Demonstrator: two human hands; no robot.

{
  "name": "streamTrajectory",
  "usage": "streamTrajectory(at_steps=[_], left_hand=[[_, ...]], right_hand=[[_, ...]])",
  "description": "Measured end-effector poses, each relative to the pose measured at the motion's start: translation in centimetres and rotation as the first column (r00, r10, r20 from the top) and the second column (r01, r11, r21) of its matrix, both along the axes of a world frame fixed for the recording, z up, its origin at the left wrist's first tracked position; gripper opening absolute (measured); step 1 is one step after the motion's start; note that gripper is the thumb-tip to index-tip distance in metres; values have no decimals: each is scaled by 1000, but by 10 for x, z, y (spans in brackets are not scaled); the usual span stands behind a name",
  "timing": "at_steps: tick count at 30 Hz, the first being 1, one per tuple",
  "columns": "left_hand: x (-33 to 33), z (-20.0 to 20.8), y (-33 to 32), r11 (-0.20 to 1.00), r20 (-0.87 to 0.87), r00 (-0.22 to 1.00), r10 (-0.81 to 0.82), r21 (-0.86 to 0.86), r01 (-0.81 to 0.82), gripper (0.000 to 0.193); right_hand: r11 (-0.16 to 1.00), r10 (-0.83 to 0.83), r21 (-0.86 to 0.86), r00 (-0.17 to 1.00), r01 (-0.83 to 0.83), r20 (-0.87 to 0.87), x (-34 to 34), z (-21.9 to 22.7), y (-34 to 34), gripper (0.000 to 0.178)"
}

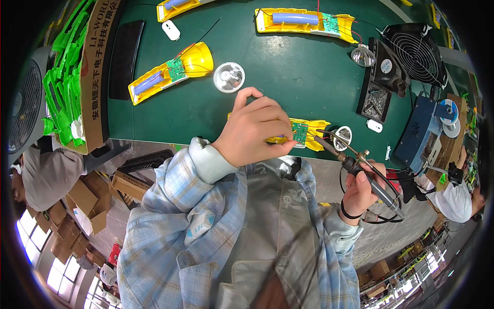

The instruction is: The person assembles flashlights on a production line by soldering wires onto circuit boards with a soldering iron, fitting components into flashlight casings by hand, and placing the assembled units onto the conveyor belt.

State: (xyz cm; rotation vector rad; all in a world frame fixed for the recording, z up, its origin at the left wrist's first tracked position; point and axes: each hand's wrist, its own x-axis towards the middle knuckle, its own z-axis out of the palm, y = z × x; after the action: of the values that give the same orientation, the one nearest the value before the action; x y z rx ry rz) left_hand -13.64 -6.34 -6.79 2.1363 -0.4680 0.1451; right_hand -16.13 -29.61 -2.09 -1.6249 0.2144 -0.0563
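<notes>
My right hand [362, 191] grips a soldering iron [374, 186], its thin metal tube and cable running alongside. The iron's tip points up and left toward a green circuit board [299, 133] in a yellow flashlight housing [320, 125] at the table's near edge. Over that housing my left hand [260, 127] is closed, with thumb and fingertips pinched at the board's left side. What they pinch is too small to make out, and the hand covers much of the housing. A round reflector [342, 137] lies beside the housing's right end.
More yellow housings [149, 87] with batteries and boards lie farther back. A loose reflector [229, 77], a black fan [416, 51], a parts tray [374, 103] and a blue soldering station [419, 135] are on the green table [298, 77]. Left stands a cardboard box [98, 67] of green parts.
</notes>
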Motion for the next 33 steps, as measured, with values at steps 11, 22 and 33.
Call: streamTrajectory(at_steps=[11,22,33], left_hand=[[-2,-4,-2,999,58,998,35,1,-35,15],[-2,-3,-1,999,73,996,41,19,-43,14],[-2,-4,-1,999,83,996,46,5,-47,15]], right_hand=[[999,-31,37,998,34,-62,-5,-1,3,25],[998,16,54,997,-12,-72,-6,-2,3,23],[999,4,33,997,-2,-73,-6,-5,5,24]])
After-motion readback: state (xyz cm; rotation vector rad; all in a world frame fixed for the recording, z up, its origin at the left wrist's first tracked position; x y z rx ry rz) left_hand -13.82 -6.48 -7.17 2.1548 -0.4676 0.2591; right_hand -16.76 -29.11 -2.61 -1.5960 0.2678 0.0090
